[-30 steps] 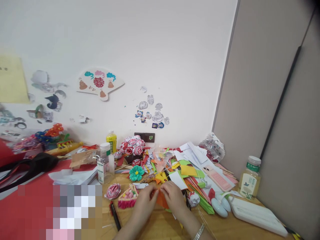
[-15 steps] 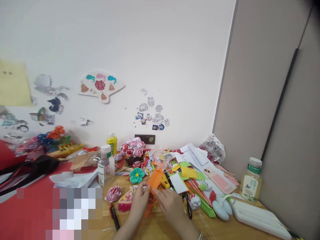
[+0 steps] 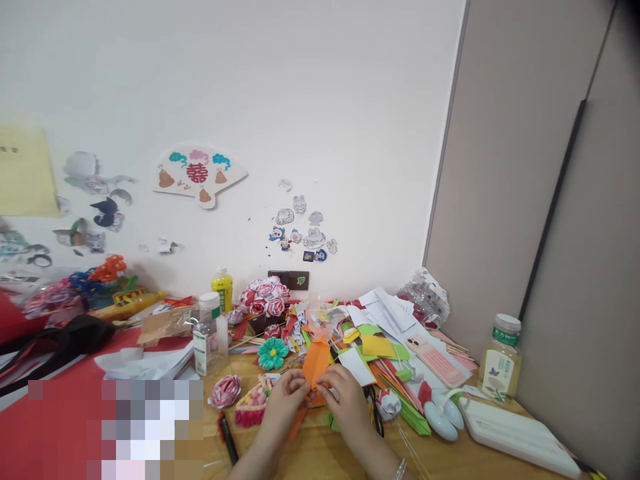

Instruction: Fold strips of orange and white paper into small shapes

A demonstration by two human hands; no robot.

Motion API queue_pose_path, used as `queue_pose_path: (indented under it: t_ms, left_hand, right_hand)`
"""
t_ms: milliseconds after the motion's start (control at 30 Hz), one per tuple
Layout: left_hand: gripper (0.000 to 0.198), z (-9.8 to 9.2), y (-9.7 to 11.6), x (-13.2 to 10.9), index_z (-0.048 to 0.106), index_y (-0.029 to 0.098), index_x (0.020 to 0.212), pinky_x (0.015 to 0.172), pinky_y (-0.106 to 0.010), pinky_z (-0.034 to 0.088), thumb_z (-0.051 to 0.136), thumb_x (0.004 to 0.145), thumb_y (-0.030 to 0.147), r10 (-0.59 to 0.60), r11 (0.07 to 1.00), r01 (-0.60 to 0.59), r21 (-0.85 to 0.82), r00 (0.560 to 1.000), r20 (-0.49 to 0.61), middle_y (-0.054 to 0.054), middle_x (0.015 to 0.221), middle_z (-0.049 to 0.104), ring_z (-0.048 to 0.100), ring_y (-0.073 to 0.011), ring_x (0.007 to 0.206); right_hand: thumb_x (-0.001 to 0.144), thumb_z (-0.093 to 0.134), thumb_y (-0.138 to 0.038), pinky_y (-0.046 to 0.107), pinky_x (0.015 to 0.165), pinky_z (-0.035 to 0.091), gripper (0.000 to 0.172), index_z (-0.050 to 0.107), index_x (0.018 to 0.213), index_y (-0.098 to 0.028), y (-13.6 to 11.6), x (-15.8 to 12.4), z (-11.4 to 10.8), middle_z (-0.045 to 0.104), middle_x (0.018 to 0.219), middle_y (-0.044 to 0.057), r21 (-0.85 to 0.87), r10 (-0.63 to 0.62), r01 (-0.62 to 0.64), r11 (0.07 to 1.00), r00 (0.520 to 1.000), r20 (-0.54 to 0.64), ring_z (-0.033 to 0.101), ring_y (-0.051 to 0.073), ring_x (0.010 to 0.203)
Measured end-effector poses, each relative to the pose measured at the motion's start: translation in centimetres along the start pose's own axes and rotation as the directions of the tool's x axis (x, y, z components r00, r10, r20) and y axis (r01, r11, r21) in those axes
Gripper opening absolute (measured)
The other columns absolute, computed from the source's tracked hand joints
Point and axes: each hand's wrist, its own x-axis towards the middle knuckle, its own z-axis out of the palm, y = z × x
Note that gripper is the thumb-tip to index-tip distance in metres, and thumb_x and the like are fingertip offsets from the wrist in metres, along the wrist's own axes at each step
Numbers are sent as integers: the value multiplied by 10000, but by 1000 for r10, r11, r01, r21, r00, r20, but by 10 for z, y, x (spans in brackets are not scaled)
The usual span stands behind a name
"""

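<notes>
My left hand [image 3: 283, 400] and my right hand [image 3: 345, 397] meet over the wooden desk [image 3: 450, 460], both pinching a folded orange paper piece [image 3: 317, 357] that stands up between the fingertips. More orange paper [image 3: 299, 419] lies under my left hand. A pink and red paper craft [image 3: 253, 402] and a pink paper rose [image 3: 226, 389] lie just left of my left hand. Black scissors [image 3: 375, 407] lie just right of my right hand. A bracelet [image 3: 400, 469] circles my right wrist.
A heap of coloured paper scraps [image 3: 373, 347] fills the desk behind my hands, with a teal paper flower [image 3: 273, 352], a pink phone [image 3: 436, 360], a clear bottle [image 3: 210, 333], a yellow glue bottle [image 3: 223, 288], a juice bottle [image 3: 501, 357] and a white case [image 3: 515, 433] at right. A black pen [image 3: 229, 437] lies near the front.
The orange paper, flat under my fingers a second ago, has been lifted upright. My hands have drawn together again and now pinch it from both sides.
</notes>
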Motion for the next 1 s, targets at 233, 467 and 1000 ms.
queue_pose_path:
  t_ms: [233,467,1000]
  left_hand:
    - [286,10,12,-8,506,163,645,474,-197,394,695,459,272,34,997,-37,62,998,48,53,463,557,531,-104,480]
    - [278,12,9,-9,525,159,654,500,-215,416,693,471,285,43,994,-47,97,998,49,38,497,576,549,-118,500]
    - [252,7,-3,-3,547,153,692,482,-216,407,657,522,303,74,977,-87,193,995,71,32,502,574,537,-122,479]
  right_hand:
    - [672,532,-191,254,622,428,143,584,805,-171,14,2,11,601,772,39,314,254,-234,920,967,-23,555,173,694]
    - [650,521,-181,265,627,435,145,584,780,-168,15,1,14,608,774,42,349,324,-295,890,946,-27,557,180,691]
    - [642,483,-143,227,569,419,271,547,905,-168,13,-1,17,584,773,27,401,304,-280,872,953,2,527,147,638]
